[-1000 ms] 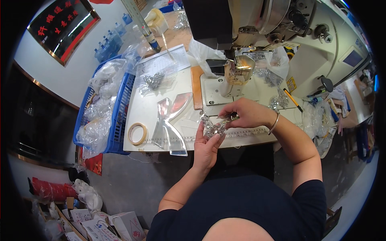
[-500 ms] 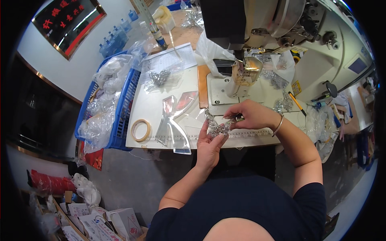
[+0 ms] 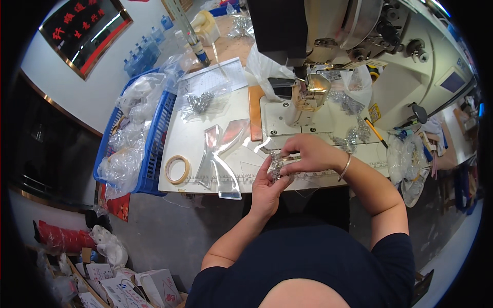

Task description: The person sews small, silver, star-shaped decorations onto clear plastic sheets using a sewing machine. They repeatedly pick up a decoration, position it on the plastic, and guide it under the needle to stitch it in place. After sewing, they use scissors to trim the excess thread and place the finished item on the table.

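In the head view, at a white table [image 3: 179, 146] bearing a clear bag [image 3: 214, 109] of silvery bits [image 3: 200, 101], beside a blue basket [image 3: 165, 114] heaped with plastic bags [image 3: 126, 149]; near the front edge, grasps a silvery cluster [image 3: 276, 165] in the left hand [image 3: 266, 194]; bends the right hand [image 3: 316, 155] against it, cannot tell if gripping; brings the right hand nearer the left than half a second ago.

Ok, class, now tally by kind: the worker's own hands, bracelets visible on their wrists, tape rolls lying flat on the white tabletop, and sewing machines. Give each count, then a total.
Hands: 2 (left hand, right hand)
Bracelet: 1
Tape roll: 1
Sewing machine: 1
Total: 5
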Demonstrator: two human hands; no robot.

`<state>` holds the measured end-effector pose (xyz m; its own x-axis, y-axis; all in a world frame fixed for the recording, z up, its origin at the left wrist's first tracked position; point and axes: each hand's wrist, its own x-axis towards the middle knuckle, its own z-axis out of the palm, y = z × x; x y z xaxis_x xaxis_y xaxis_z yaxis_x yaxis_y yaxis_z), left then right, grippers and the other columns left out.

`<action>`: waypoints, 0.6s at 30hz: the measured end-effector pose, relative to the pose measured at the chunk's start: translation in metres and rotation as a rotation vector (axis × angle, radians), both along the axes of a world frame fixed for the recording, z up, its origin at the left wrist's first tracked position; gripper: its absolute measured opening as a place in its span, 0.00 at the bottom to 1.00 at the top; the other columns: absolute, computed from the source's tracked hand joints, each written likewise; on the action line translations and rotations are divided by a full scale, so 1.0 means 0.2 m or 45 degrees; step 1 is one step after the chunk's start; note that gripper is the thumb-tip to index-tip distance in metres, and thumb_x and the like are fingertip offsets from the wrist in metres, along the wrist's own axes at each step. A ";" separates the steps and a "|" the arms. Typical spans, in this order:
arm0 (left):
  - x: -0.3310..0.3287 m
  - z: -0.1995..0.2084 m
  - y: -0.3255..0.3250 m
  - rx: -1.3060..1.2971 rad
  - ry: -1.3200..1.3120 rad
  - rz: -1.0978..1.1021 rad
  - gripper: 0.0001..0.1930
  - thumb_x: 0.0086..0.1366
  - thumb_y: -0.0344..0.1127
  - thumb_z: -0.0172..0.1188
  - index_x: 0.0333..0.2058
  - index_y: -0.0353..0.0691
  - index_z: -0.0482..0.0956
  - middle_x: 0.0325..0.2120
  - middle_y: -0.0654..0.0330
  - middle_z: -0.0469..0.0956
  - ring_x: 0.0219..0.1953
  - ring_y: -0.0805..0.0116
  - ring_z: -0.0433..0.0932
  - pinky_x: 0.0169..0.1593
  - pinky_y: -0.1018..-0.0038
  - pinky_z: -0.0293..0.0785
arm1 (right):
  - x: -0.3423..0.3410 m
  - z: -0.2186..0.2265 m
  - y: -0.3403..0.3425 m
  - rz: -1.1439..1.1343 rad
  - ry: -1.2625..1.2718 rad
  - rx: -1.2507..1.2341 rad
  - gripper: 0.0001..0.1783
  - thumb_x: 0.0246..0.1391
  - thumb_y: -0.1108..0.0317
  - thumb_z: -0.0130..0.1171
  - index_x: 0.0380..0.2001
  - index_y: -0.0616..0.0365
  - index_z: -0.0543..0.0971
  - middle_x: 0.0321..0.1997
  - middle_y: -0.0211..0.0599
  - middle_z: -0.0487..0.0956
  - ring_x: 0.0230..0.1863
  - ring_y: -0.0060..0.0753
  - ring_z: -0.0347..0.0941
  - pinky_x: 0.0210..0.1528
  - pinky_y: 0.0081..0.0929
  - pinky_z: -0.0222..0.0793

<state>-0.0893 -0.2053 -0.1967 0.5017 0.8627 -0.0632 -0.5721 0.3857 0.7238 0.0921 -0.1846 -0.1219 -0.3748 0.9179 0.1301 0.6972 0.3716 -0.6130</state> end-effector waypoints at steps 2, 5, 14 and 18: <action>0.00 0.00 0.00 0.033 -0.001 -0.014 0.35 0.58 0.15 0.50 0.63 0.38 0.48 0.48 0.50 0.69 0.48 0.67 0.73 0.52 0.69 0.74 | -0.02 -0.01 0.00 -0.020 0.173 -0.189 0.19 0.38 0.56 0.68 0.27 0.60 0.78 0.26 0.39 0.76 0.30 0.35 0.72 0.34 0.28 0.66; -0.02 0.01 0.00 0.078 -0.009 -0.030 0.34 0.58 0.16 0.51 0.62 0.37 0.50 0.48 0.51 0.69 0.48 0.66 0.73 0.52 0.69 0.74 | -0.03 -0.03 -0.02 -0.028 0.345 -0.260 0.16 0.39 0.59 0.68 0.24 0.61 0.76 0.22 0.37 0.73 0.26 0.32 0.70 0.32 0.26 0.64; -0.01 -0.06 -0.01 0.114 0.005 0.126 0.15 0.62 0.22 0.52 0.47 0.38 0.68 0.45 0.54 0.73 0.47 0.62 0.75 0.51 0.62 0.73 | -0.05 -0.04 -0.05 -0.067 0.323 -0.055 0.14 0.39 0.64 0.67 0.21 0.61 0.73 0.22 0.35 0.71 0.28 0.33 0.67 0.33 0.27 0.62; -0.02 -0.04 0.01 0.080 -0.192 0.053 0.14 0.62 0.21 0.52 0.46 0.43 0.70 0.43 0.57 0.75 0.46 0.63 0.75 0.51 0.62 0.73 | -0.04 0.03 -0.07 -0.033 0.422 -0.180 0.11 0.41 0.66 0.66 0.25 0.60 0.77 0.25 0.34 0.74 0.32 0.30 0.70 0.38 0.26 0.64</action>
